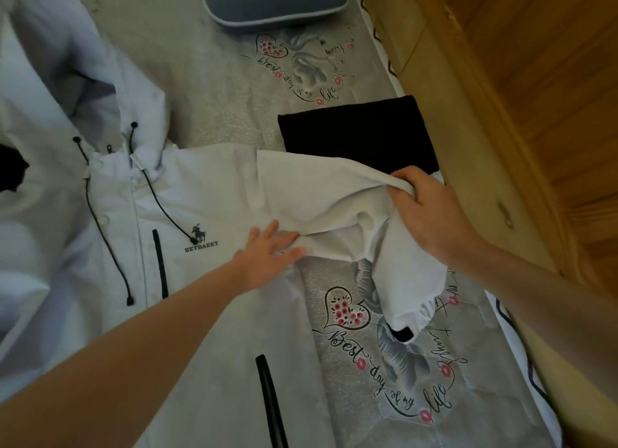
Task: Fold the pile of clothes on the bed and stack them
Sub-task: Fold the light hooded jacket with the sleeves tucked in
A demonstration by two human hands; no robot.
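White hooded jacket [187, 193] spread across bed [418, 364], frame centre-left. Left hand [267, 255] flat on jacket, fingers straight. Right hand [428, 210] fingers clamped on sleeve [334, 193]. Folded black garment [354, 133] upper right.

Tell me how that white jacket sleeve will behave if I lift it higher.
Likely floppy: the sleeve already sags and creases below the right hand gripping it. Its gathered cuff would probably dangle. The left hand pressing the jacket suggests it slides easily.
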